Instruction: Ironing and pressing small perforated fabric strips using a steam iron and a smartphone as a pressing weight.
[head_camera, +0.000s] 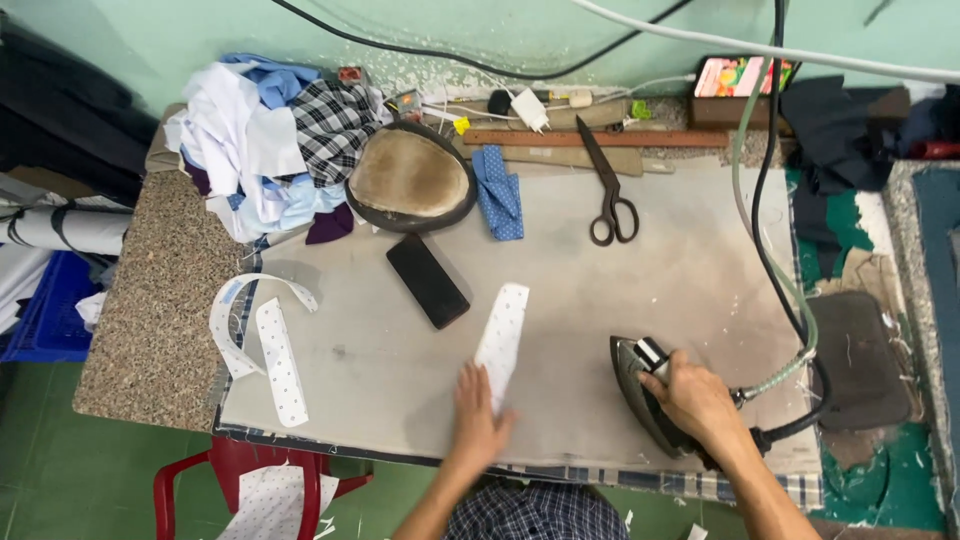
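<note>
Pressing flat on the near end of a narrow white dotted fabric strip (501, 340), the left hand (478, 418) is lying open, palm down, with fingers spread and nothing clenched in it. That strip is lying at a slight tilt on the grey padded pressing board (690, 260), near the middle of its front half. The right hand (697, 400) is wrapped closed around the handle of the dark metal steam iron (650, 395), which is sitting soleplate down on the board, to the right of the strip and apart from it. A pale green hose and a black cord (790, 300) are running from the iron's rear off toward the wall.

By the look of it, the step in hand is readying the strip for pressing: one hand is smoothing and pinning the cloth while the other is gripping the iron, not yet on the fabric. Bringing the iron across calls for the holding fingers to be kept out of the soleplate's path and for the strip to be kept flat.

Two more white dotted strips (265, 345) are lying at the board's left edge. A black phone (428, 280), black-handled scissors (608, 190) and a round tan pressing cushion (410, 178) are resting further back.
</note>
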